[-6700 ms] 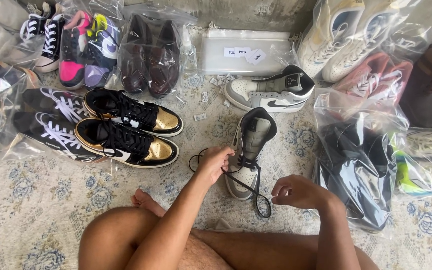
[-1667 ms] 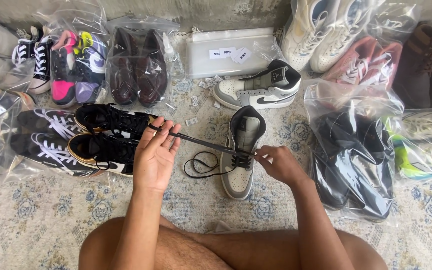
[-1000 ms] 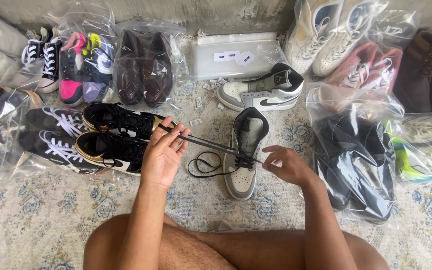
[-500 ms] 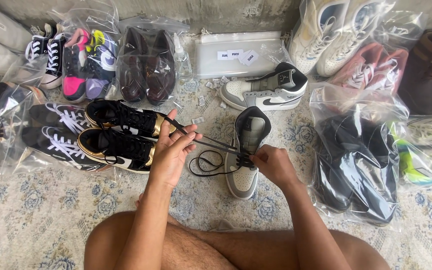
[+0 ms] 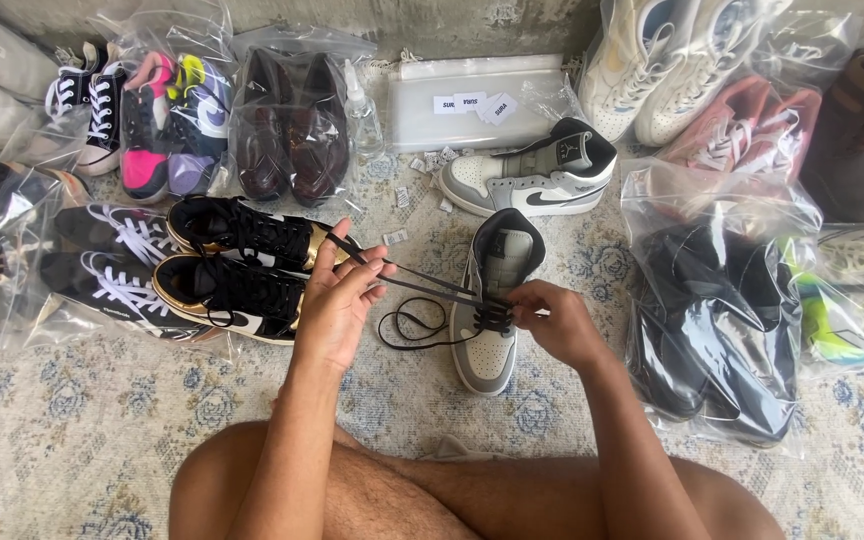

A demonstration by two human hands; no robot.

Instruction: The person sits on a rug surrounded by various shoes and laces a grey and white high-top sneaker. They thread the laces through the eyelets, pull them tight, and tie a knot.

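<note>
Seen from above, bare crossed legs [image 5: 432, 490] fill the bottom of the view, resting on a pale patterned carpet [image 5: 72, 440]. Just beyond them, a grey and white high-top sneaker [image 5: 492, 300] is stood upright on the carpet, toe pointing toward the person. The left hand [image 5: 337, 305] is raised to the left of the shoe, fingers loosely curled, with a thin black shoelace [image 5: 422, 287] pinched taut between thumb and fingertips. The right hand [image 5: 552, 322] is closed on the same lace at the shoe's eyelets, fingers pinched together. A slack loop of the lace is draped on the carpet between the hands. Just beside the left hand, a pair of black and gold lace-up sneakers [image 5: 237, 270] is laid. Farther off, the matching grey and white sneaker [image 5: 537, 175] is set on its side. Many clear plastic bags of shoes [image 5: 712, 310] are ranged around and along the far wall.
</note>
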